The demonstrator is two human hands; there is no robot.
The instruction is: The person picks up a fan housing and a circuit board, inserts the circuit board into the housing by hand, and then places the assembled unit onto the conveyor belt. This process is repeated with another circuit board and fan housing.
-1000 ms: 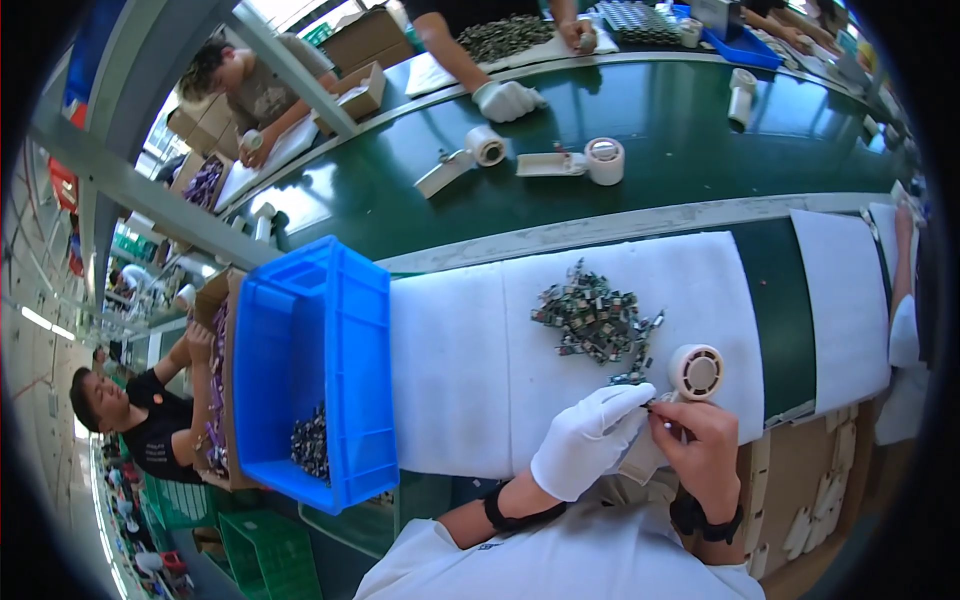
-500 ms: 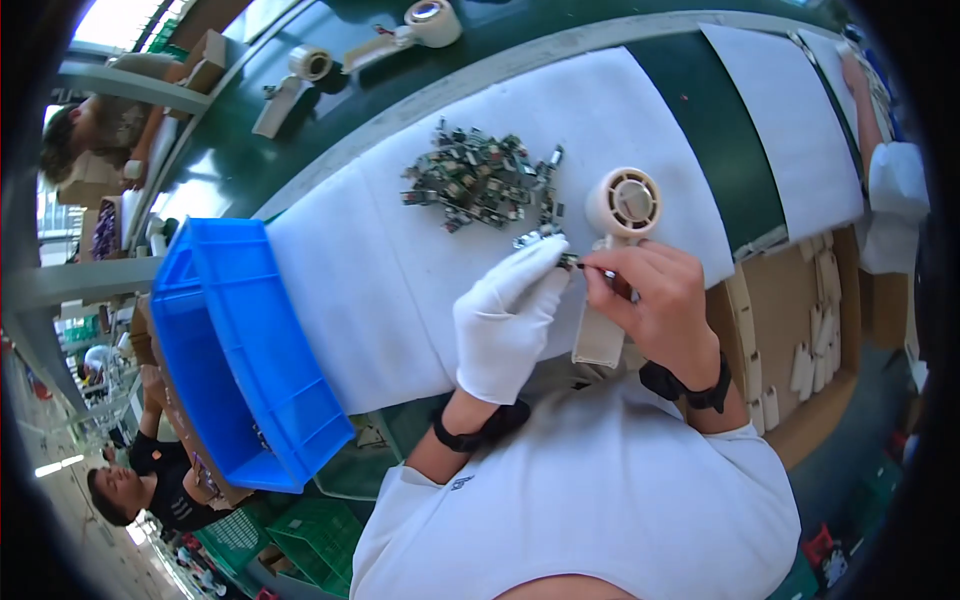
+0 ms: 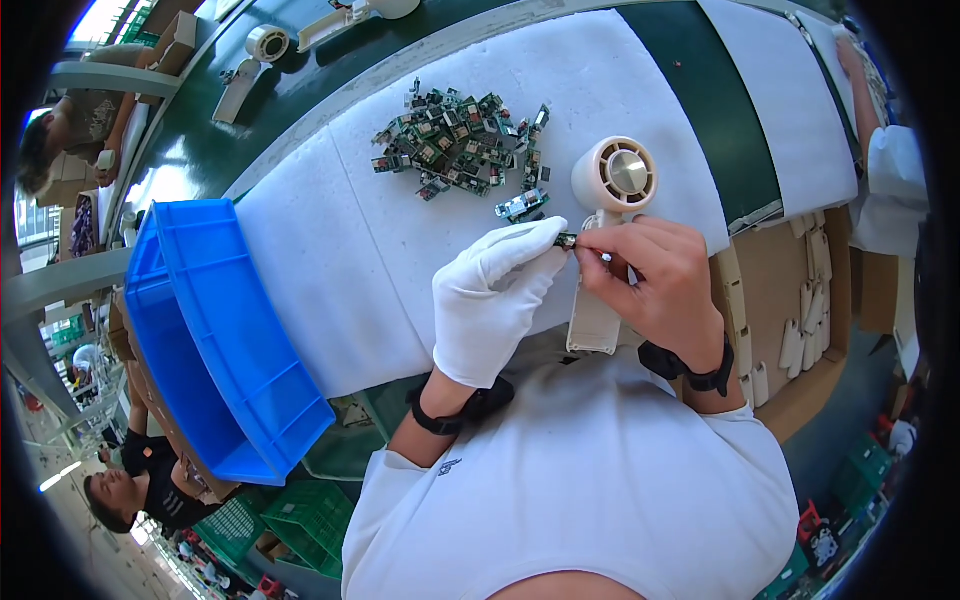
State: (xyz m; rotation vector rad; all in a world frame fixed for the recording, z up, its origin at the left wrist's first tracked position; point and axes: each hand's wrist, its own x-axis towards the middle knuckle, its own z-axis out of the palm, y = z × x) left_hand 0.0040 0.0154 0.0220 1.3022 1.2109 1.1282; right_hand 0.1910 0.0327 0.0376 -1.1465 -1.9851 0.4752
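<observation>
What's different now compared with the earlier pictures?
The camera view has shifted: the cream fan, the heap of circuit boards and the blue bin now sit farther left and higher in the picture. No grip was visibly taken or released: the gloved left hand and bare right hand stay together at a small board. Heap and fan remain on the white mat.

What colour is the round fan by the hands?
The round fan is mostly creamy white; the head view shows it best.

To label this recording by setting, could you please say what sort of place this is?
Probably a factory assembly line: a heap of small green circuit boards, a round-headed cream plastic device, and a brown cardboard box of pale plastic parts.
</observation>
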